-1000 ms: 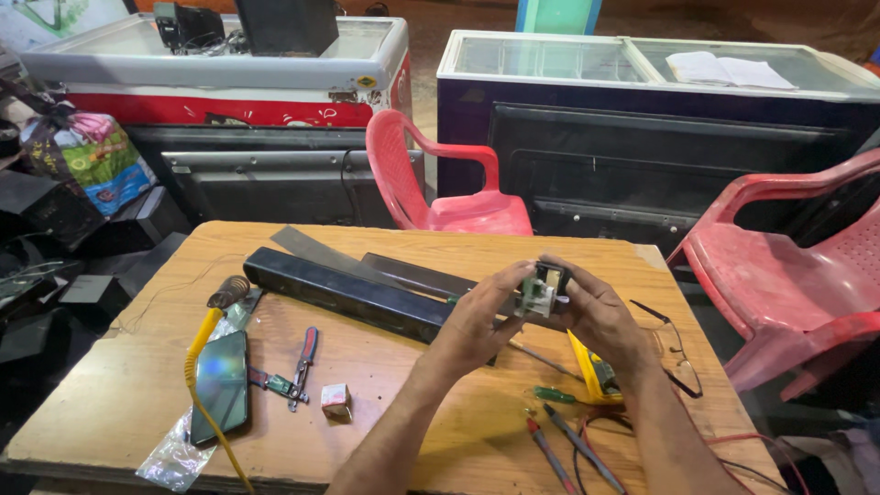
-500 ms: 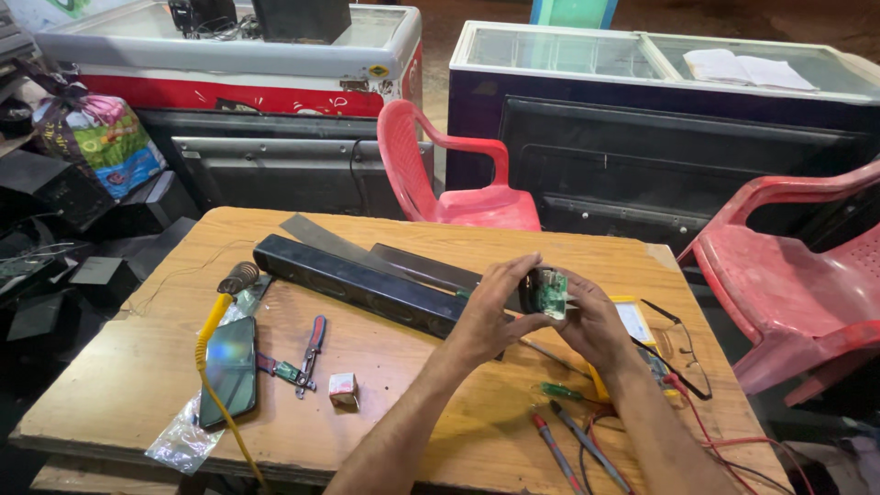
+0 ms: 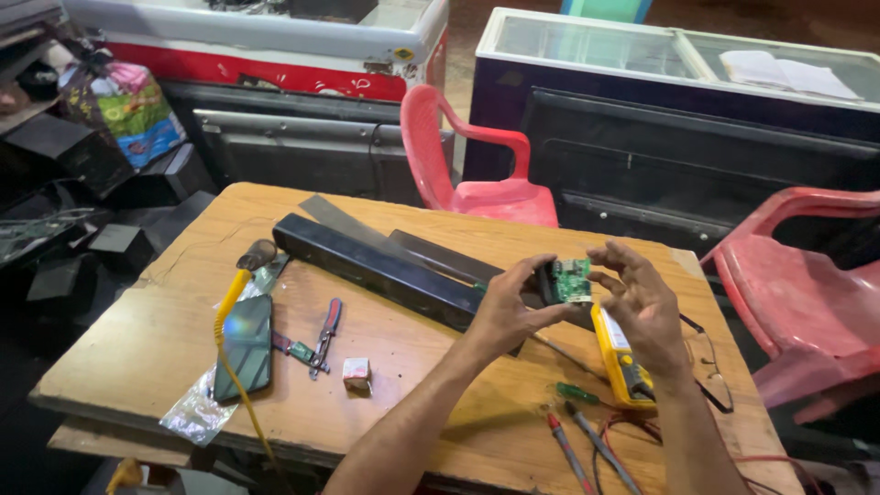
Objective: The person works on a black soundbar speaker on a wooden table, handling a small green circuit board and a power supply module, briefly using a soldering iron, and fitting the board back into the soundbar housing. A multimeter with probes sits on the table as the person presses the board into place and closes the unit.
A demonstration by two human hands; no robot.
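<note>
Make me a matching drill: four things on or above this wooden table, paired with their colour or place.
Things:
1. circuit board
2. multimeter
3. phone
4. long speaker bar

Descriptions:
A. yellow, on the table below the right hand
B. black, lying across the table's middle
C. green, held between both hands
D. dark screen, beside the yellow cord

Pairs: 1-C, 2-A, 3-D, 4-B

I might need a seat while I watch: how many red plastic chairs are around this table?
2. One red chair stands at the table's far side, in front of the chest freezers. The other red chair is at the right edge, partly cut off; more could be outside the view.
</note>
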